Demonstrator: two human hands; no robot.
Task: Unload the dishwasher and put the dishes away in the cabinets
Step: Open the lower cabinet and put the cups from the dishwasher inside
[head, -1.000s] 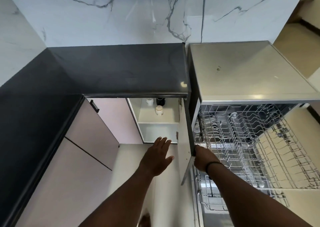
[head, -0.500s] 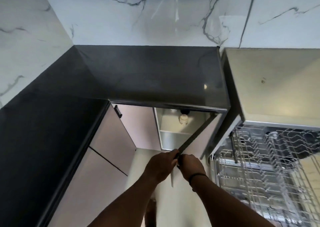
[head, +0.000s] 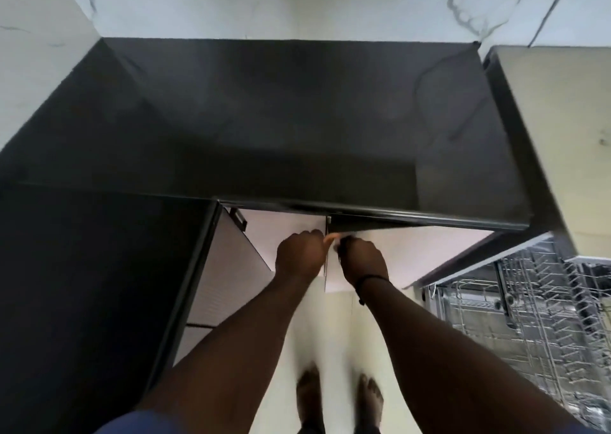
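A black tabletop [head: 281, 119] wraps the corner of a kitchen under marble-veined wall panels, seen from above. Below its left run sits a pale cabinet front [head: 228, 268] with a dark handle [head: 240, 219] near its top. At centre, a person's left hand [head: 299, 256] and right hand [head: 362, 259] meet just under the tabletop's front edge, where two pale pink cabinet doors [head: 413, 255] come together. The fingers of the left hand are curled into a loose fist with the thumb reaching to the doors' meeting edge; the right hand's fingers are curled at the same edge, though the blur hides exactly what they grip. A dark band [head: 370, 278] circles the right wrist. Bare feet [head: 340, 400] stand on the light floor. At far right, the dishwasher [head: 562, 119] stands open, its wire rack [head: 529, 318] pulled out, no dishes plainly visible in it.
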